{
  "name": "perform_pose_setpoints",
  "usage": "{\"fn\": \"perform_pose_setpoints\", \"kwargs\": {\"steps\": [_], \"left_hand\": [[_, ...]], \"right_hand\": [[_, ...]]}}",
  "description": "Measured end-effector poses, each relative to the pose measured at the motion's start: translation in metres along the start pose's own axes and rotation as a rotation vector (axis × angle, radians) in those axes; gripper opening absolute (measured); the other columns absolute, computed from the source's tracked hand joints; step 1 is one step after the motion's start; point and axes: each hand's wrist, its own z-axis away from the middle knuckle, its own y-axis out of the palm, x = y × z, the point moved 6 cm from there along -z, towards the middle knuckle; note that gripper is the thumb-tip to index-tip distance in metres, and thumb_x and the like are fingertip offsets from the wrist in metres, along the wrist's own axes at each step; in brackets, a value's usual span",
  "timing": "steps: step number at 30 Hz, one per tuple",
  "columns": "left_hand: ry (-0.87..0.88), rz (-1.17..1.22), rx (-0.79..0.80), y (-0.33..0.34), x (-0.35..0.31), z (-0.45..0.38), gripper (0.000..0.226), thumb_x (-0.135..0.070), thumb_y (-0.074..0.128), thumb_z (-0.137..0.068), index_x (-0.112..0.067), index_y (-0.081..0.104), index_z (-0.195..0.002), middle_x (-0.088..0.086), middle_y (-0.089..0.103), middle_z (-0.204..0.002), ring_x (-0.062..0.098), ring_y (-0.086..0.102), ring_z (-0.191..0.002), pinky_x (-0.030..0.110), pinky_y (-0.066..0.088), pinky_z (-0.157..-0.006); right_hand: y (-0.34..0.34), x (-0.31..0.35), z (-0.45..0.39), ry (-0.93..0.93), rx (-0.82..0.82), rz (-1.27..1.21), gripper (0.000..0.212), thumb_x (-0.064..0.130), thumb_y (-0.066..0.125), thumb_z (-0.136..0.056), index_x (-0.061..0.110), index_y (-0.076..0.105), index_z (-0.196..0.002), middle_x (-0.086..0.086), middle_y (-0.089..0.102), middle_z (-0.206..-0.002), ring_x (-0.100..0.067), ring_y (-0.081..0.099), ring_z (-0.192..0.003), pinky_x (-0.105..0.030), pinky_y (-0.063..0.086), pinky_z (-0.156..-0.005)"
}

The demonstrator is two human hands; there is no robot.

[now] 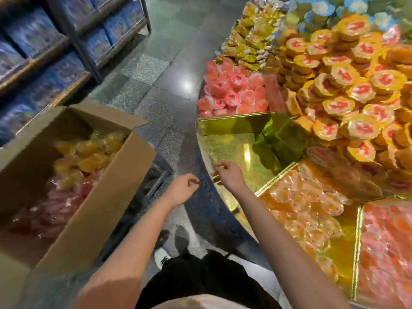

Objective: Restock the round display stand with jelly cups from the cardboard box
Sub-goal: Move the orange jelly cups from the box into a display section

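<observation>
Blurred jelly cups in cardboard box; left hand and right hand loosely curled, empty, beside display stand rim.

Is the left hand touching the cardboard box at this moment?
Apart. The head view shows the left hand hanging over dark floor, with a plain gap to the cardboard box; it holds nothing.
</observation>
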Motion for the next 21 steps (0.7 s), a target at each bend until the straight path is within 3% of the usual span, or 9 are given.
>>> {"fn": "perform_pose_setpoints", "kwargs": {"steps": [5, 7, 10, 15, 17, 19, 21], "left_hand": [[-0.141, 0.084, -0.177, -0.069, 0.102, 0.032, 0.02, -0.011, 0.056, -0.095, -0.006, 0.065, -0.112, 0.006, 0.065, -0.094, 0.016, 0.056, -0.081, 0.017, 0.036, -0.058], [-0.199, 0.112, -0.241, -0.09, 0.141, 0.047, 0.02, -0.01, 0.057, -0.094, -0.006, 0.066, -0.112, 0.01, 0.068, -0.101, 0.016, 0.057, -0.086, 0.017, 0.034, -0.061], [-0.302, 0.175, -0.313, -0.11, 0.198, 0.071, 0.02, -0.011, 0.057, -0.094, -0.009, 0.066, -0.111, 0.011, 0.069, -0.108, 0.022, 0.062, -0.096, 0.021, 0.041, -0.073], [-0.388, 0.262, -0.435, -0.129, 0.255, 0.095, 0.027, -0.008, 0.055, -0.092, -0.01, 0.065, -0.116, 0.008, 0.067, -0.118, 0.024, 0.061, -0.107, 0.026, 0.044, -0.087], [-0.409, 0.318, -0.526, -0.139, 0.269, 0.099, 0.028, -0.005, 0.054, -0.09, -0.01, 0.065, -0.115, 0.008, 0.066, -0.117, 0.025, 0.061, -0.107, 0.027, 0.045, -0.087], [-0.419, 0.354, -0.597, -0.146, 0.279, 0.1, 0.03, -0.006, 0.054, -0.09, -0.011, 0.062, -0.118, 0.008, 0.067, -0.115, 0.025, 0.062, -0.104, 0.029, 0.046, -0.087], [-0.447, 0.387, -0.654, -0.152, 0.289, 0.099, 0.031, -0.008, 0.055, -0.091, -0.013, 0.061, -0.121, 0.005, 0.066, -0.115, 0.02, 0.061, -0.097, 0.028, 0.046, -0.085]], "right_hand": [[0.113, 0.04, -0.004, -0.08, 0.194, 0.135, 0.019, 0.004, 0.043, -0.094, 0.01, 0.06, -0.1, -0.012, 0.066, -0.084, -0.018, 0.061, -0.061, -0.032, 0.052, -0.063], [0.155, 0.055, 0.0, -0.097, 0.255, 0.177, 0.019, 0.005, 0.043, -0.095, 0.012, 0.06, -0.1, -0.012, 0.065, -0.084, -0.018, 0.061, -0.061, -0.03, 0.053, -0.06], [0.213, 0.076, 0.006, -0.127, 0.329, 0.232, 0.017, 0.005, 0.045, -0.094, 0.01, 0.062, -0.093, -0.014, 0.063, -0.085, -0.025, 0.061, -0.067, -0.038, 0.055, -0.07], [0.279, 0.102, 0.01, -0.118, 0.398, 0.372, 0.026, -0.001, 0.043, -0.096, -0.009, 0.058, -0.116, -0.027, 0.066, -0.095, -0.015, 0.057, -0.052, -0.014, 0.045, -0.043], [0.299, 0.105, 0.002, -0.086, 0.468, 0.391, 0.032, -0.005, 0.038, -0.097, -0.015, 0.05, -0.124, -0.022, 0.067, -0.074, -0.012, 0.057, -0.041, -0.016, 0.043, -0.039], [0.314, 0.108, -0.007, -0.111, 0.519, 0.457, 0.036, -0.008, 0.034, -0.098, -0.02, 0.039, -0.131, -0.013, 0.06, -0.059, -0.009, 0.058, -0.039, -0.02, 0.045, -0.044], [0.328, 0.113, -0.017, -0.148, 0.562, 0.576, 0.035, -0.008, 0.042, -0.096, -0.013, 0.046, -0.13, -0.015, 0.06, -0.078, -0.014, 0.069, -0.063, -0.03, 0.053, -0.063]]}}
